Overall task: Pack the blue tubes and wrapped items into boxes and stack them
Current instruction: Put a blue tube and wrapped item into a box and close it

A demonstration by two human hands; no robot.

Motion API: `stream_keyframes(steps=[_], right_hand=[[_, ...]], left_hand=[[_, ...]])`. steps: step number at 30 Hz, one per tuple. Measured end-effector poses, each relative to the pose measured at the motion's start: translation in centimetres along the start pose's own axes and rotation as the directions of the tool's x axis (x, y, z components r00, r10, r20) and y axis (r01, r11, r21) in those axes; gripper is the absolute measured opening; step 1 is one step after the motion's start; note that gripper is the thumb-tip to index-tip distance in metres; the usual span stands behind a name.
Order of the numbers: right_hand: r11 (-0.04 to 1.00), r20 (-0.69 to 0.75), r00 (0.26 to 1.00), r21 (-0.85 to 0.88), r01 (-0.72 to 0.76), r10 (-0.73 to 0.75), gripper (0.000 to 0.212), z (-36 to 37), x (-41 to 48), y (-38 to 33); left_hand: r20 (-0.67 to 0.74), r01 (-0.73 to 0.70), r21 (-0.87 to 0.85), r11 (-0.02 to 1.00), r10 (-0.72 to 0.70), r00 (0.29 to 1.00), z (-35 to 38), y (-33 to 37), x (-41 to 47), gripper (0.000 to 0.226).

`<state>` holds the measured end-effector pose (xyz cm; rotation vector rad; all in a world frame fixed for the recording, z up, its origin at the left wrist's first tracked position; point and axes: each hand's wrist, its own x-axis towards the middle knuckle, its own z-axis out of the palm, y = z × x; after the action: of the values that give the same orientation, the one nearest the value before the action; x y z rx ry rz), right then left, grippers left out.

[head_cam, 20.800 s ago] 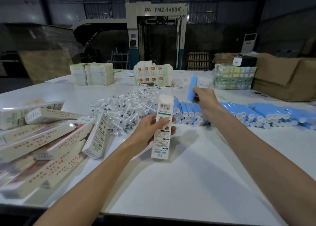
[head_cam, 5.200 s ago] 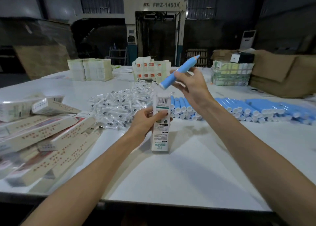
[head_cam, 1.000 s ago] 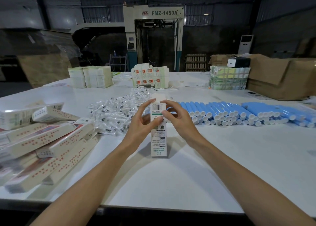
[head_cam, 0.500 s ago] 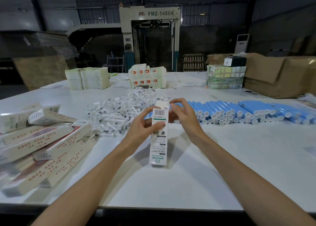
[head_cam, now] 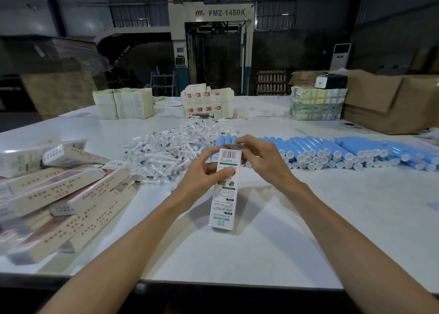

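One box (head_cam: 224,194) stands upright, barcode end up, in left grip (head_cam: 202,178).

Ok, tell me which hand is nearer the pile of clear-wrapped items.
Left. The left hand holds the box right beside the wrapped-item pile; the right hand is on the box's other side, before the blue tubes.

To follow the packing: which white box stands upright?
The box held in the left hand, with the right hand at its top flap; it stands on end on the table. The piled boxes at left lie on their sides.
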<state>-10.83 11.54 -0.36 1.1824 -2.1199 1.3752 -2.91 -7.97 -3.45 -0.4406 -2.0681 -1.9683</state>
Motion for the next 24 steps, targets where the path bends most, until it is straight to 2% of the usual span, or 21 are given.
stream_keyframes(steps=[5, 12, 14, 19, 24], right_hand=[[0.993, -0.046, 0.998, 0.109, -0.048, 0.053, 0.014, -0.3, 0.2, -0.3], [0.999, -0.060, 0.998, 0.049, -0.020, 0.023, 0.011, -0.3, -0.1, 0.2], [0.996, -0.049, 0.998, 0.085, -0.022, 0.026, 0.012, -0.3, 0.0, 0.0], [0.907, 0.073, 0.980, 0.372, -0.198, 0.184, 0.024, -0.5, -0.1, -1.0], [0.818, 0.106, 0.940, 0.468, -0.335, 0.325, 0.020, -0.4, 0.3, -1.4]], left_hand=[[0.030, -0.003, 0.012, 1.000, 0.003, 1.000, -0.1, 0.3, -0.1, 0.046], [0.044, -0.004, 0.031, 1.000, 0.003, 0.999, 0.2, 0.4, -0.3, 0.049], [0.040, -0.003, 0.030, 1.000, 0.002, 0.999, 0.1, 0.3, -0.3, 0.049], [0.032, -0.007, 0.042, 0.999, 0.006, 0.999, -0.4, 0.1, -0.2, 0.047], [0.047, -0.018, 0.068, 0.997, 0.015, 0.999, -0.4, 0.3, -0.2, 0.051]])
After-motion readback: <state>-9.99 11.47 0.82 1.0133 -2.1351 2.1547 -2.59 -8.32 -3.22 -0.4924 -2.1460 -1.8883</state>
